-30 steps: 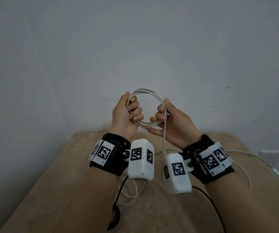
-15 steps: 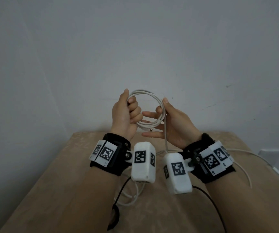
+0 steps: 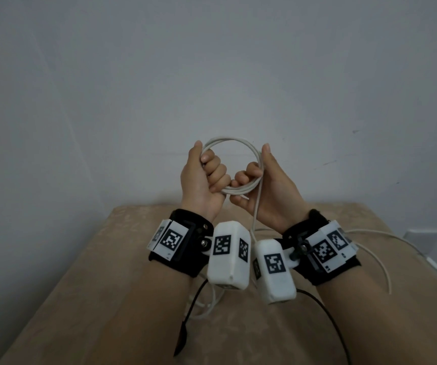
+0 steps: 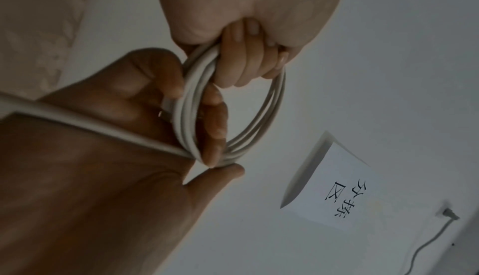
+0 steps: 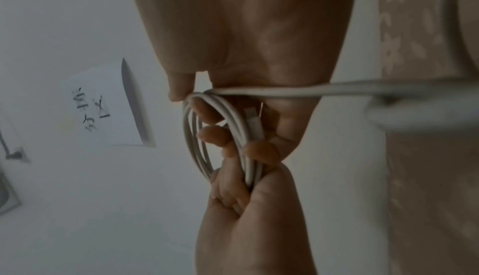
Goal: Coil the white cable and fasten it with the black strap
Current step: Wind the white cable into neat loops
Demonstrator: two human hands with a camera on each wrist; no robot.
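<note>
We see the left hand (image 3: 202, 180) fisted round the white cable (image 3: 241, 191) coil; the right hand (image 3: 267, 191) curls its fingers round the coil's opposite side.

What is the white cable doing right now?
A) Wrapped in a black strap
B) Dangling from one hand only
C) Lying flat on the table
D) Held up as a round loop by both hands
D: the white cable forms a ring in the air, with the left hand gripping one side and the right hand the other.
</note>
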